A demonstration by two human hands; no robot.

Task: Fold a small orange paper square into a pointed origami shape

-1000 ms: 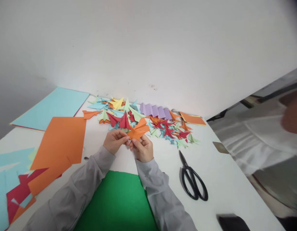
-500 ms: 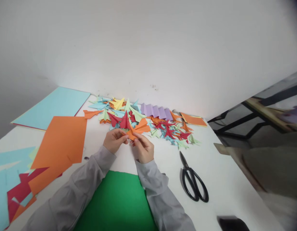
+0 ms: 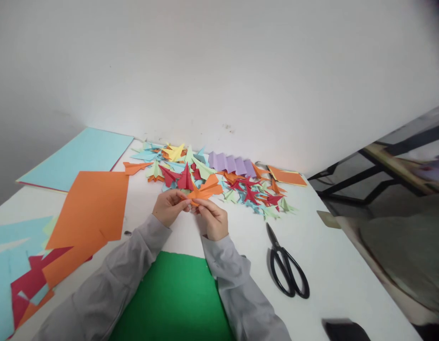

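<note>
Between my two hands is a small folded piece of orange paper (image 3: 194, 201), mostly covered by my fingers. My left hand (image 3: 169, 207) pinches its left side with thumb and index finger. From the other side my right hand (image 3: 213, 219) grips it the same way. Just beyond my fingertips lies an orange paper plane (image 3: 208, 188), overlapping the held piece in view. A red paper plane (image 3: 185, 179) stands close behind, in a heap of small folded paper planes in several colours.
Black-handled scissors (image 3: 288, 270) lie right of my arms. Under my forearms is a green sheet (image 3: 177, 298). Orange sheets (image 3: 95, 203), a light blue stack (image 3: 80, 156) and red scraps (image 3: 31, 279) cover the left. Purple pleated paper (image 3: 232, 164) sits near the wall. A black object (image 3: 345, 330) is at the front right.
The orange paper between my fingers has tilted and shows less of its surface. My right thumb and fingers have shifted slightly on it. The rest of the table looks the same.
</note>
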